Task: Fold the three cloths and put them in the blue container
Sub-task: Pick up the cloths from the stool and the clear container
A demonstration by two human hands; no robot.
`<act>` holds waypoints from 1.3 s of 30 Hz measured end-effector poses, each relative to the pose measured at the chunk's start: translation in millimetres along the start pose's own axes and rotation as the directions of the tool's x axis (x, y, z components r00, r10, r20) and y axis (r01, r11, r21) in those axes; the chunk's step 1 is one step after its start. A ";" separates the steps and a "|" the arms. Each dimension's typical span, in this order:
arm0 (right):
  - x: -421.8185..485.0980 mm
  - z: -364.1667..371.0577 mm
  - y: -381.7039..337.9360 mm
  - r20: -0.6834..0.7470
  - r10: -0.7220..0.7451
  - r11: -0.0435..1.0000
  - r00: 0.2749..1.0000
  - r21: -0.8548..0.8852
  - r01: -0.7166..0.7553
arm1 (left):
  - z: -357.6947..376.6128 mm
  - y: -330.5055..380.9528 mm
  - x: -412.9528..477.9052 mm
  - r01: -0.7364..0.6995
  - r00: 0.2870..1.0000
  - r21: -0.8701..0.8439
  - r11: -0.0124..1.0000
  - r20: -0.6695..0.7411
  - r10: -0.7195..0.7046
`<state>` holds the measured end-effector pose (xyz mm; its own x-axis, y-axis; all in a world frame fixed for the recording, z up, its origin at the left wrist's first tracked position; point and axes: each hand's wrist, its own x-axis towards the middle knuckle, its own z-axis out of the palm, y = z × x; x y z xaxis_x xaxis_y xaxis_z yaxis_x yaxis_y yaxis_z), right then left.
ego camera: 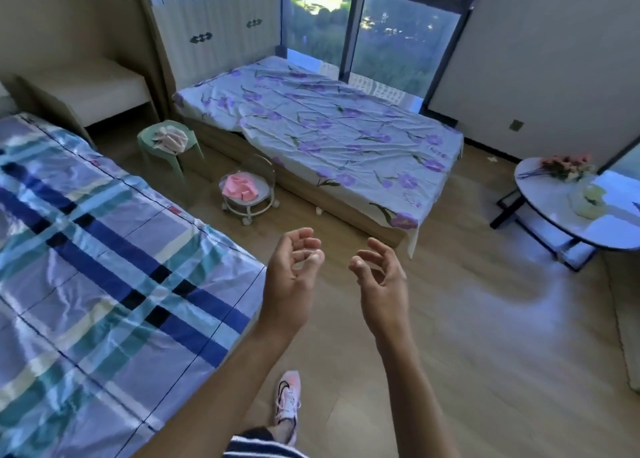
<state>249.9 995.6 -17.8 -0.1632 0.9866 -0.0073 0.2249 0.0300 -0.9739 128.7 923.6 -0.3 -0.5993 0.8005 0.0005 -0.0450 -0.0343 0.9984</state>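
My left hand (pixel 291 277) and my right hand (pixel 381 281) are raised side by side over the wooden floor, palms facing each other, fingers loosely curled, holding nothing. A pink cloth (pixel 239 186) lies crumpled on a small round wheeled stool (pixel 249 204) beside the flowered bed. A pale pink-and-white cloth (pixel 171 139) lies bunched on a green plastic stool (pixel 180 156) further left. Both cloths are well beyond my hands. No blue container shows in this view.
A plaid-covered bed (pixel 86 267) fills the left side. A low bed with a purple flowered sheet (pixel 329 128) stands ahead under the window. A round table (pixel 581 222) with flowers and a vase sits at right. My foot in a pink shoe (pixel 288 402) is on the floor.
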 end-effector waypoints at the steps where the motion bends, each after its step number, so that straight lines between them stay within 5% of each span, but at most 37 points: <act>1: 20.8 2.3 -2.6 0.016 -0.009 1.000 1.000 -0.013 0.009 | 7.5 0.5 21.5 -0.008 1.000 -0.015 1.000 -0.008 0.008; 15: 296.5 64.5 -13.3 0.230 -0.046 0.999 0.972 -0.013 0.050 | 75.5 -11.3 268.7 -0.011 0.970 -0.014 1.000 -0.241 0.008; 26: 496.6 111.5 -20.3 0.553 -0.055 0.997 0.831 -0.020 0.079 | 132.0 -20.0 414.7 0.007 0.839 -0.027 1.000 -0.544 -0.020; 39: 626.9 283.8 -32.9 0.792 -0.074 0.992 0.606 -0.004 0.126 | 66.9 -42.2 585.7 -0.023 0.648 -0.068 0.997 -0.760 -0.037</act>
<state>-132.4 1567.6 -54.7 -0.8762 0.4690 -0.1114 0.2058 0.1551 -0.9662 -167.0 1433.9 -38.4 -0.9947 0.0654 -0.0795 -0.0854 -0.0928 0.9920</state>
